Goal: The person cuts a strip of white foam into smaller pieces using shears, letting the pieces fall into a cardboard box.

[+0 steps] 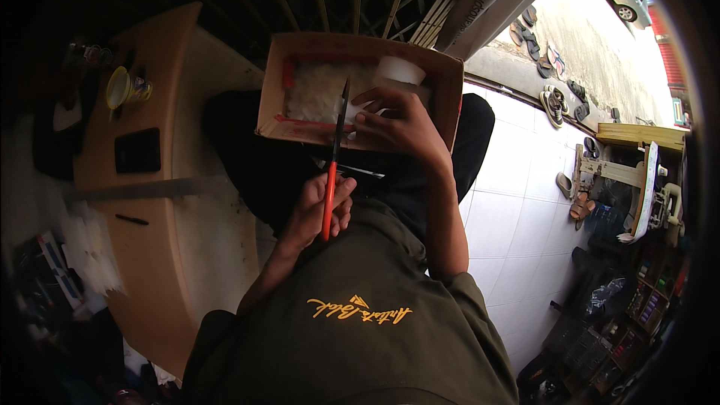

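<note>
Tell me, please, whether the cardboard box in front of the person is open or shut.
The cardboard box is open: no lid covers it, so pale contents and a white cylindrical thing show inside.

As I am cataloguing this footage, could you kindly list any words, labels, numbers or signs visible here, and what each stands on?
I'm leaving the wording itself out:
Dark green shirt: yellow script lettering with a small emblem, readable.
White bag or carton: dark printed lettering, partly readable.
Yellow-rimmed tub: markings too small and blurred to read.
Elsewhere, I can make out none.
</note>
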A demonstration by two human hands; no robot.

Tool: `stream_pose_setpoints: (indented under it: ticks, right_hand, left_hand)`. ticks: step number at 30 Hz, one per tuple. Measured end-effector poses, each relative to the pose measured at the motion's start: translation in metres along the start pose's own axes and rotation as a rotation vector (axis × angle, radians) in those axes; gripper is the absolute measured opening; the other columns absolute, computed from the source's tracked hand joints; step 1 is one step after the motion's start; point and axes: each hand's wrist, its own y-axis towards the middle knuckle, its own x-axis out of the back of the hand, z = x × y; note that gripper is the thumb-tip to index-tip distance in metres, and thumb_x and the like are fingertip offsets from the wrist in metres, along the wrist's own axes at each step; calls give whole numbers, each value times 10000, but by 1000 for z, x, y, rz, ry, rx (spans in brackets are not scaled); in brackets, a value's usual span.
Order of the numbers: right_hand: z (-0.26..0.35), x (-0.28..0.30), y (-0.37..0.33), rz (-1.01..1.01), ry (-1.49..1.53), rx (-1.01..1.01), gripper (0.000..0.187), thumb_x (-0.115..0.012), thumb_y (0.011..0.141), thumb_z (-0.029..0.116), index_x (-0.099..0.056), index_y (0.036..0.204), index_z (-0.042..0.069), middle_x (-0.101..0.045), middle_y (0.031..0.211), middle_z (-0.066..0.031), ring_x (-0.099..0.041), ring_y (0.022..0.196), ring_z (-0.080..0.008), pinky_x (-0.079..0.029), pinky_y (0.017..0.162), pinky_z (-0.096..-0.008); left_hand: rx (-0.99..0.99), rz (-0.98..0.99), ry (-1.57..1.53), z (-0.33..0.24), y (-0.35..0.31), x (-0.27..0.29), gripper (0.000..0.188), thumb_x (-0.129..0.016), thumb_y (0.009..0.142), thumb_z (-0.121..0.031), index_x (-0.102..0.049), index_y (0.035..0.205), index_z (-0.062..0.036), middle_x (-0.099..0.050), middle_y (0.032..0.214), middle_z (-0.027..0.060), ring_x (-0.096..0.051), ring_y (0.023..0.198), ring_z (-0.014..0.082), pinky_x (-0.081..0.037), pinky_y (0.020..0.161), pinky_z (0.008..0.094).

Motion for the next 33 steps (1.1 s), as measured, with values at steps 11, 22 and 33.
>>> stream_pose_setpoints:
  ticks: [11, 22, 33]
  right_hand:
    - [0, 2, 18, -377, 184, -63, 210, -734, 862, 126, -680, 978, -41, -662, 715, -45, -568, 583, -64, -447, 531, -215]
    - [17, -11, 12, -30, 160, -230, 220, -740, 846, 132, -706, 1004, -16, -650, 714, -20, -549, 595, -56, -431, 545, -203]
    - [-1, -4, 12, 6, 16, -100, 210, -746, 848, 154, -721, 976, -10, -680, 819, -30, -580, 667, -63, -461, 565, -211]
  left_hand:
    - [-151, 166, -115, 12, -2, 14, 624, -742, 832, -340, -448, 1227, 42, -545, 962, 118, -619, 630, 126, -460, 394, 196]
    - [-94, 129, 5, 10, -3, 12, 747, -753, 754, -363, -415, 1292, 29, -501, 998, 136, -587, 695, 166, -481, 444, 210]
    - [71, 61, -59, -3, -4, 7, 416, -610, 953, -404, -464, 953, -15, -539, 598, 64, -571, 410, 162, -425, 312, 228]
